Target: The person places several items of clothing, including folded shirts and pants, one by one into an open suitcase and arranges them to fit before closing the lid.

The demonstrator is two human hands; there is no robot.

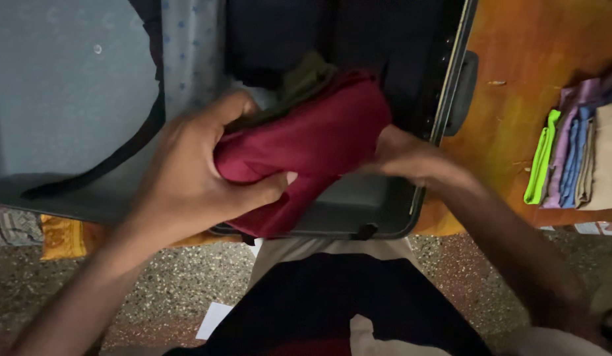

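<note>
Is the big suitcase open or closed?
Open. The suitcase lies flat with its lid swung back, dark inside showing. Both hands, left and right, hold a folded maroon cloth over it.

The folded maroon garment (312, 138) is soft matt cloth, as is the olive piece (306, 76) behind it, the suitcase (378, 204) has a smooth, dull grey plastic shell, the floor (167, 283) is speckled stone, and the orange sheet (517, 66) looks faintly glossy.
</note>
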